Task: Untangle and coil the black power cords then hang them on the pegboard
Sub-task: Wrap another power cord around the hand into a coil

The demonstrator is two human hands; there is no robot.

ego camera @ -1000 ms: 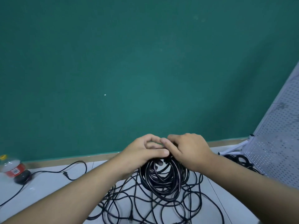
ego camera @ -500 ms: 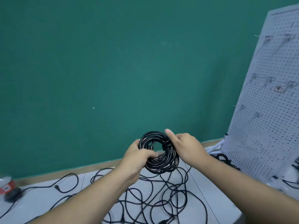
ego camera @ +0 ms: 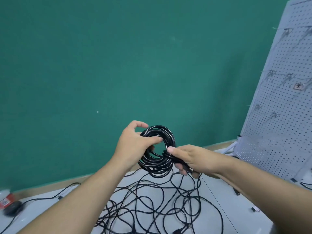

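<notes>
Above floor tangle point(ego camera: 152, 206), left hand point(ego camera: 133, 144) fingers point(ego camera: 141, 124) curl round coiled cord point(ego camera: 157, 168); right hand point(ego camera: 190, 159) pinches its right edge

place: workroom — studio-like | evidence: plain green wall point(ego camera: 118, 65), pegboard point(ego camera: 278, 132) with hooks point(ego camera: 289, 76), tiled floor point(ego camera: 236, 210)

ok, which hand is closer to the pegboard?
Right. The right hand grips the coiled cord on the side toward the pegboard; the left hand holds its far side, farther from the board.

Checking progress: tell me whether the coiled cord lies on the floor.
No, left hand and right hand hold the coil above the tangled cords.
</notes>
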